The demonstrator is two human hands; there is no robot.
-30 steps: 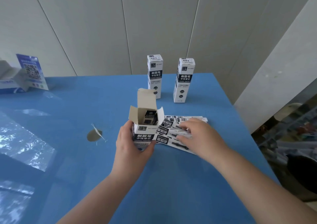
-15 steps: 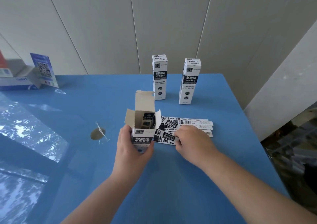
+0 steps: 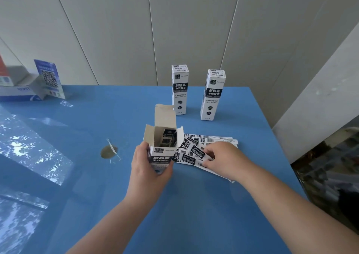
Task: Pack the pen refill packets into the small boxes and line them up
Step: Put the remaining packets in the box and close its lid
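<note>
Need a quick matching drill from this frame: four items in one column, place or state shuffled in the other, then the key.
1. open box
2. loose refill packets
3. two closed boxes
4. QR card

A. upright at the table's far edge
B. flat on the table, right hand pinching one
C. far left, leaning
D. flaps up, left hand gripping it

Pairs: 1-D, 2-B, 3-A, 4-C

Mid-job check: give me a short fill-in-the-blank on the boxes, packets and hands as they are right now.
1. The left hand grips the open box, whose top flaps are ____.
2. ____ closed boxes stand upright at the back: one, another.
3. The right hand pinches a packet from the loose packets lying on the ____ table.

Missing words: open; two; blue
</note>
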